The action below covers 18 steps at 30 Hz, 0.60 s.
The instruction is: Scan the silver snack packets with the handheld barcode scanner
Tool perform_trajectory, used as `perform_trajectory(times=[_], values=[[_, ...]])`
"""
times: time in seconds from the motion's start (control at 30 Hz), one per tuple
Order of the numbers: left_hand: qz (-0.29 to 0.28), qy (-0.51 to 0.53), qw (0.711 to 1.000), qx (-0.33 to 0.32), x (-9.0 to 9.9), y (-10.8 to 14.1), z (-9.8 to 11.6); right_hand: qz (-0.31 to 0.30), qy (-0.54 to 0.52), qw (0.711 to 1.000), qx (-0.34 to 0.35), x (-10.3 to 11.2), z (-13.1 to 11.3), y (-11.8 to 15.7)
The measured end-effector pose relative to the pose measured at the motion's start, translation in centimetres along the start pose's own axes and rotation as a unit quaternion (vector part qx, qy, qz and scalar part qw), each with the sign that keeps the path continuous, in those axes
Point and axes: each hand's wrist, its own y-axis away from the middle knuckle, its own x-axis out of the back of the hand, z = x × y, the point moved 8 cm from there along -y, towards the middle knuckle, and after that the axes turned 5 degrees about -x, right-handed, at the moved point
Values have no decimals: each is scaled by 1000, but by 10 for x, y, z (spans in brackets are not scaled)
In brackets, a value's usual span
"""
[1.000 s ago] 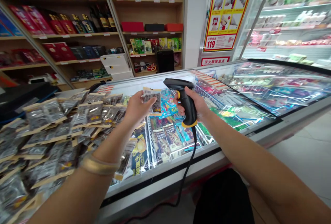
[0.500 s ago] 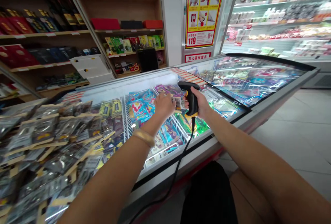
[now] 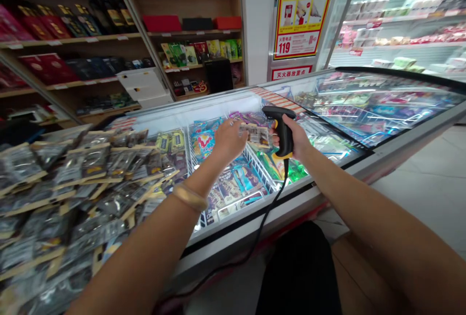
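Observation:
My left hand (image 3: 230, 141), with a gold bangle on the wrist, is closed on the left end of a small clear package (image 3: 257, 135) with a printed label. Wrapped round the grip of a black and yellow barcode scanner (image 3: 283, 135) is my right hand (image 3: 296, 136), its fingertips close to the package's right end. The scanner stands upright, and its black cable (image 3: 267, 213) hangs down toward the lower left. Both hands are over a chest freezer (image 3: 233, 230) that holds wire baskets of colourful ice cream packs (image 3: 204, 142).
A large heap of clear packages with tan edges (image 3: 87, 174) lies on the left. Behind the freezer stand wooden shelves (image 3: 196, 31) with boxes and bottles. A red and yellow poster (image 3: 298, 38) and a lit refrigerated display (image 3: 400, 19) are at the back right.
The view has turned slightly left. More of the package shows between my hands, and my left hand is a little farther from the scanner.

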Motion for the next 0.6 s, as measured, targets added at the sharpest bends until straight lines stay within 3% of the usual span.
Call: perform_trajectory(times=[0.17,0.33,0.5,0.6], values=[[66,-13,998,18,73,37,-64,-38,15,999,14,-30,2,4],[147,-58,983,89,137,83,-127,-104,32,994,-8,-100,25,0],[192,-132,947,222,175,129,-160,-151,37,987,-45,-174,63,-4],[202,-158,926,277,184,150,-173,-174,18,982,-75,-198,85,-2]])
